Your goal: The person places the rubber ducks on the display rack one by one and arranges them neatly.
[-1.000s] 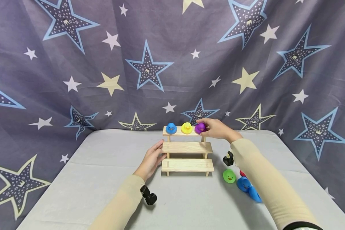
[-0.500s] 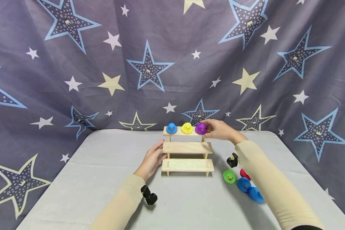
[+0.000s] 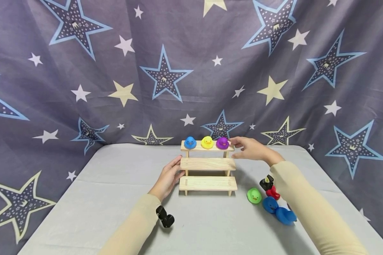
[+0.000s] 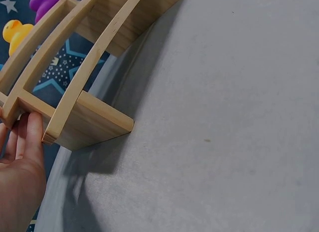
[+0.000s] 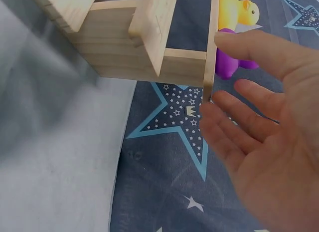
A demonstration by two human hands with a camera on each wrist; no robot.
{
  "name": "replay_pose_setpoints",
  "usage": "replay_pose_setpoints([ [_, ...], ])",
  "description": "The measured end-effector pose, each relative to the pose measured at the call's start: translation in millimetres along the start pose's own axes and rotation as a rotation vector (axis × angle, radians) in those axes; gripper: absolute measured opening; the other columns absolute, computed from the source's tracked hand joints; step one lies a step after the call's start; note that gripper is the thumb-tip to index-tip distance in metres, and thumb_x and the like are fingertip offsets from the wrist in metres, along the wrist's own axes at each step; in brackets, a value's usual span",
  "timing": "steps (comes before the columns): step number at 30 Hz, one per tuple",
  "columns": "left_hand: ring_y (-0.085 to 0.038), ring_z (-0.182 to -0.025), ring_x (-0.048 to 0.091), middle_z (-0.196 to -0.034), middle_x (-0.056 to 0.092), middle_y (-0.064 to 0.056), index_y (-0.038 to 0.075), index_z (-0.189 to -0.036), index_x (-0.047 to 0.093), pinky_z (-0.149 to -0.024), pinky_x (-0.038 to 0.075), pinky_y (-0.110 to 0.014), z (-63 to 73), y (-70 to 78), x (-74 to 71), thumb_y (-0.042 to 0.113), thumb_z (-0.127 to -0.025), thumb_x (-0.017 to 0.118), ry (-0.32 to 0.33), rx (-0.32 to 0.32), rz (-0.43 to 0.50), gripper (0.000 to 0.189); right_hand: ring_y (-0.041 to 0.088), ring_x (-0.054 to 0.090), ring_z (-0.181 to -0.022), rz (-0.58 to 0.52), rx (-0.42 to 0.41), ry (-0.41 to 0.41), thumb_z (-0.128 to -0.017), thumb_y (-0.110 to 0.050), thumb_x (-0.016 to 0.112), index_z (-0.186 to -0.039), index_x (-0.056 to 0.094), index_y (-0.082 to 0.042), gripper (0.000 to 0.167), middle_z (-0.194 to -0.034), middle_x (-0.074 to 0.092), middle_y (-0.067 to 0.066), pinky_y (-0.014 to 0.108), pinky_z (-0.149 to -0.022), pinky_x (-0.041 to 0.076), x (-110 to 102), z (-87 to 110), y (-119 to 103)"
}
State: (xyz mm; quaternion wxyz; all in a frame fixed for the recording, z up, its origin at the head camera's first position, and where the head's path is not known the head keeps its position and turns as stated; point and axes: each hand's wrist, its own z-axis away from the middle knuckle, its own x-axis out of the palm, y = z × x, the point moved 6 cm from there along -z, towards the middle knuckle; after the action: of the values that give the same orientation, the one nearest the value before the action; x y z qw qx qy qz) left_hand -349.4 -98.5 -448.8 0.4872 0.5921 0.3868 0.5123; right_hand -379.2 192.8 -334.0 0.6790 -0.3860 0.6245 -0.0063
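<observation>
A three-tier wooden stand (image 3: 208, 163) is on the table. My left hand (image 3: 167, 178) holds its left side at the middle shelf, some fingers under that shelf in the left wrist view. On the top shelf sit a blue rubber duck (image 3: 190, 142), a yellow rubber duck (image 3: 207, 142) and a purple rubber duck (image 3: 222, 143), left to right. My right hand (image 3: 251, 148) is beside the top shelf's right end, fingers spread and holding nothing. In the right wrist view its thumb tip overlaps the shelf edge near the purple duck (image 5: 227, 62).
Right of the stand, a green rubber duck (image 3: 254, 195), a red duck (image 3: 272, 192) and two blue ducks, one nearer the stand (image 3: 270, 204) and one farther right (image 3: 285, 216), lie on the grey-white table (image 3: 210, 226). A star-patterned cloth (image 3: 191, 95) hangs behind.
My right hand has let go of the purple duck and drawn back to the right; the duck stays on the top shelf. My left hand has stayed at the stand.
</observation>
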Motion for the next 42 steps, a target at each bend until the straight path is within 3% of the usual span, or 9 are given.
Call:
replay_pose_setpoints([
  [18,-0.031,-0.141,0.038,-0.158,0.031,-0.016,0.003,-0.157,0.029,-0.114,0.041,-0.037,-0.8,-1.3,-2.6,0.003,-0.099,0.044,0.019,-0.004,0.004,0.059,0.039,0.057,-0.121,-0.016,-0.016,-0.048,-0.088,-0.021,0.075,-0.141,0.051,0.004,0.063,-0.138,0.055,0.023,0.056,-0.102,0.05,1.6,37.1,-1.9],
  [30,-0.032,-0.141,0.037,-0.159,0.03,-0.016,0.003,-0.157,0.029,-0.115,0.04,-0.039,-1.0,-1.9,-2.3,0.004,-0.1,0.044,0.007,-0.003,0.003,0.059,0.041,0.06,-0.116,-0.04,-0.062,-0.106,-0.088,-0.024,0.077,-0.136,0.055,0.006,0.061,-0.133,0.059,0.022,0.055,-0.098,0.054,20.6,63.5,7.8],
  [42,-0.031,-0.141,0.038,-0.158,0.031,-0.016,0.003,-0.157,0.029,-0.115,0.04,-0.038,-1.3,-1.6,-1.5,0.003,-0.099,0.043,0.011,-0.011,0.008,0.059,0.042,0.06,-0.115,-0.071,-0.012,-0.18,-0.088,-0.033,0.077,-0.135,0.057,0.003,0.063,-0.131,0.06,0.022,0.058,-0.097,0.053,38.8,85.6,27.5],
])
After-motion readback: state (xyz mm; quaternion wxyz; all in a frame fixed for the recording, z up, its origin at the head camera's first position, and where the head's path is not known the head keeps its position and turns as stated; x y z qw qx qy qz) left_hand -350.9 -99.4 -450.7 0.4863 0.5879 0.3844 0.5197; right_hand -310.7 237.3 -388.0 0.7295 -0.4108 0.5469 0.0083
